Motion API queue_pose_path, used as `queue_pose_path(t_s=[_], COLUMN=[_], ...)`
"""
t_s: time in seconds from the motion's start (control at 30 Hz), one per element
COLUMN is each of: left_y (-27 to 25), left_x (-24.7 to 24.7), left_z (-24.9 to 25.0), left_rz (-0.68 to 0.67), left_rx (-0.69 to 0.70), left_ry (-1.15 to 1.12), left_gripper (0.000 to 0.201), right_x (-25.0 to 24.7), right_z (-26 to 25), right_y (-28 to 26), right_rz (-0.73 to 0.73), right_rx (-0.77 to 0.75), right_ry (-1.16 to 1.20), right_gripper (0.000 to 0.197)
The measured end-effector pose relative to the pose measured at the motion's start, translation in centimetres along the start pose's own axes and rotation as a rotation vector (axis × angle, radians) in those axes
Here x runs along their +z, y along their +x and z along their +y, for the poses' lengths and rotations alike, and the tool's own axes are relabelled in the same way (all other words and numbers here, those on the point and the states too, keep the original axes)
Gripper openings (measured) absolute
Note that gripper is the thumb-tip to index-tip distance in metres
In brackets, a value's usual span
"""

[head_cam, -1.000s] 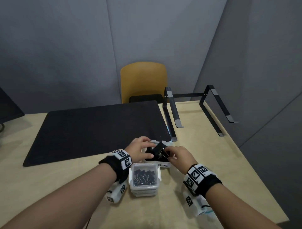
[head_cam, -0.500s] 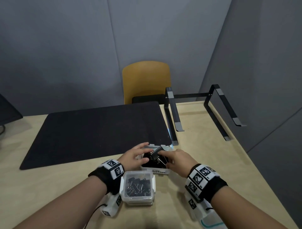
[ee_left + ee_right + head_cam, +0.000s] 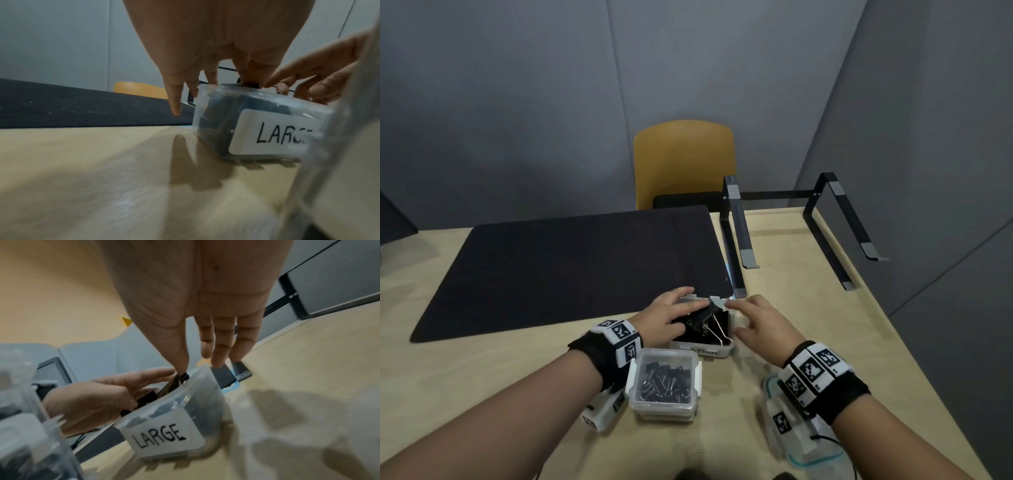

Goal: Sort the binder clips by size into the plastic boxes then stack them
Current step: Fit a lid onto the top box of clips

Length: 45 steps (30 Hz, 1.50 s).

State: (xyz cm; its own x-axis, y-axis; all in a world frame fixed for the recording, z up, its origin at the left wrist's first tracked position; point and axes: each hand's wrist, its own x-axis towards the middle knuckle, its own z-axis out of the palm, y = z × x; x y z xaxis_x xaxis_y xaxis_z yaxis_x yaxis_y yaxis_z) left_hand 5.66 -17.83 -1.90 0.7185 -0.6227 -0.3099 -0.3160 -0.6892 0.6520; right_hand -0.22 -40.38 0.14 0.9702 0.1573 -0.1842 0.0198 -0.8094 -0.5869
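Open mat (image 3: 571, 260) (stand (image 3: 740, 222) right, boxes (image 3: 664, 411) near)

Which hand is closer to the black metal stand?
Right. The right hand is beside the near foot of the black metal stand; the left hand is across the LARGE box, farther away.

Both forearms reach forward from the near side, wrists level and apart. The left hand (image 3: 666, 320) lies palm down, its fingers (image 3: 678, 295) nearly straight and pointing far and right. Its thumb is tucked beneath them toward the clip (image 3: 703, 313), but whether it pinches the clip is unclear. The right hand (image 3: 760, 325) hovers just right of the left, palm down and tilted left. Its fingers (image 3: 220, 344) are straight and loosely together, with the thumb tip touching the clip's top.
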Motion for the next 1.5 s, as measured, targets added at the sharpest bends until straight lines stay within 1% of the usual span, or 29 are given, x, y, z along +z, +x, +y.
queue_pose_path(t_s=[0.03, 0.07, 0.1, 0.17, 0.2, 0.27, 0.33, 0.4, 0.47, 0.53, 0.6, 0.67, 0.77, 0.83, 0.9, 1.03, 1.1, 1.13, 1.2, 1.3, 1.37, 1.43, 1.5], left_y=[0.1, 0.2, 0.2, 0.2, 0.2, 0.1, 0.1, 0.1, 0.0, -0.2, -0.4, -0.7, -1.3, -1.7, -2.1, -2.6, -2.7, -2.8, -2.9, -3.0, -2.9, -2.9, -2.8], left_x=[0.0, -0.1, 0.0, 0.1, 0.3, 0.7, 0.9, 0.9, 0.8, 0.8, 0.7, 0.7, 0.9, 0.9, 0.8, 0.3, -0.1, -0.3, -0.8, -1.4, -1.7, -1.8, -1.7], left_z=[-0.1, -0.2, -0.4, -0.8, -1.0, -1.3, -1.5, -1.3, -1.2, -1.1, -1.0, -1.0, -1.2, -1.5, -1.7, -2.1, -2.1, -2.0, -1.6, -0.8, -0.4, -0.3, -0.5], left_rz=[-0.014, -0.028, -0.038, -0.041, -0.035, -0.017, 0.0, 0.01, 0.01, 0.022, 0.063, 0.12, 0.217, 0.264, 0.296, 0.359, 0.351, 0.334, 0.292, 0.257, 0.237, 0.25, 0.322], left_rx=[0.004, 0.01, 0.016, 0.035, 0.048, 0.067, 0.077, 0.079, 0.077, 0.069, 0.062, 0.039, -0.001, -0.018, -0.033, -0.041, -0.039, -0.035, -0.032, -0.014, 0.021, 0.087, 0.158], left_ry=[0.002, 0.009, 0.02, 0.033, 0.027, -0.005, -0.045, -0.083, -0.113, -0.137, -0.152, -0.185, -0.232, -0.258, -0.291, -0.392, -0.453, -0.462, -0.434, -0.386, -0.393, -0.406, -0.37], left_gripper=[0.065, 0.063, 0.062, 0.062, 0.063, 0.066, 0.067, 0.072, 0.077, 0.076, 0.068, 0.057, 0.049, 0.044, 0.037, 0.027, 0.032, 0.036, 0.037, 0.05, 0.055, 0.054, 0.054], right_x=[-0.4, -0.8, -1.2, -1.6, -1.5, -0.8, 0.3, 1.0, 1.2, 1.1, 1.0, 1.0, 0.9, 0.3, -1.1, -5.0, -6.3, -6.7, -6.6, -5.6, -4.7, -3.6, -2.7], right_z=[0.4, 0.9, 1.5, 2.2, 2.4, 2.5, 2.5, 2.4, 2.1, 1.8, 1.9, 2.0, 2.1, 1.8, 1.2, -1.4, -2.9, -3.6, -4.7, -6.2, -6.9, -7.2, -7.3], right_y=[-0.6, -1.1, -1.8, -3.2, -3.9, -5.1, -5.8, -6.0, -5.9, -5.7, -5.6, -5.5, -5.3, -5.0, -4.5, -3.1, -2.2, -1.7, -0.5, 1.0, 1.7, 2.3, 2.7], right_rz=[0.033, 0.035, -0.005, -0.158, -0.23, -0.315, -0.342, -0.337, -0.334, -0.316, -0.281, -0.259, -0.225, -0.178, -0.093, 0.155, 0.257, 0.285, 0.319, 0.369, 0.382, 0.36, 0.318], right_rx=[0.071, 0.15, 0.233, 0.378, 0.434, 0.504, 0.526, 0.531, 0.534, 0.528, 0.517, 0.519, 0.522, 0.506, 0.456, 0.255, 0.133, 0.087, 0.039, -0.014, -0.054, -0.078, -0.086], right_ry=[-0.03, -0.09, -0.166, -0.286, -0.309, -0.314, -0.329, -0.336, -0.336, -0.336, -0.341, -0.341, -0.318, -0.268, -0.188, 0.018, 0.117, 0.164, 0.234, 0.307, 0.36, 0.439, 0.534], right_gripper=[0.048, 0.053, 0.063, 0.086, 0.094, 0.103, 0.107, 0.106, 0.098, 0.088, 0.081, 0.079, 0.078, 0.073, 0.069, 0.065, 0.064, 0.064, 0.068, 0.071, 0.07, 0.067, 0.06])
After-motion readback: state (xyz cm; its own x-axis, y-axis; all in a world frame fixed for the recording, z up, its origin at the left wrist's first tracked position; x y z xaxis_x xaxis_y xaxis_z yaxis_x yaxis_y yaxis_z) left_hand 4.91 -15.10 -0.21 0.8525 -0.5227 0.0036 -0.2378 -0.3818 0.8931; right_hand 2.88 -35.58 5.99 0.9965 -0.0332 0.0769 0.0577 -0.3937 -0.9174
